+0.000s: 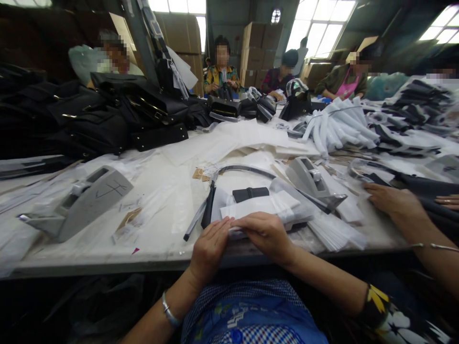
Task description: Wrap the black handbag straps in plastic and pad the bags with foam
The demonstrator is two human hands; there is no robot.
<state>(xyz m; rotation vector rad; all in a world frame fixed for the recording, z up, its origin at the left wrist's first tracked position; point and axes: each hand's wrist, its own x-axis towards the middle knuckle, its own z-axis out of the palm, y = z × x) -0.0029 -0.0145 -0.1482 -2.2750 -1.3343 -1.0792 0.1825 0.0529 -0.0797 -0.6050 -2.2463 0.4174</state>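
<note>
A black handbag point(208, 209) lies at the table's front edge, partly covered by white wrapping sheet point(256, 206). Its long handle point(247, 168), sleeved in clear plastic, arches away behind it, and a dark strap tab point(251, 193) shows above the white sheet. At the bag's near edge my left hand point(211, 246) pinches the wrapping sheet, fingers pressed together. My right hand point(266, 235) meets it fingertip to fingertip, also closed on the sheet's near edge. What lies under the fingers is mostly hidden.
Grey tape dispensers point(95, 203) point(313, 181) stand on both sides. Black bags point(96, 112) are heaped at left; white wrapped strips point(339, 126) lie at right. A co-worker's hand point(392, 199) works on dark material close by on the right. Other people sit across the table.
</note>
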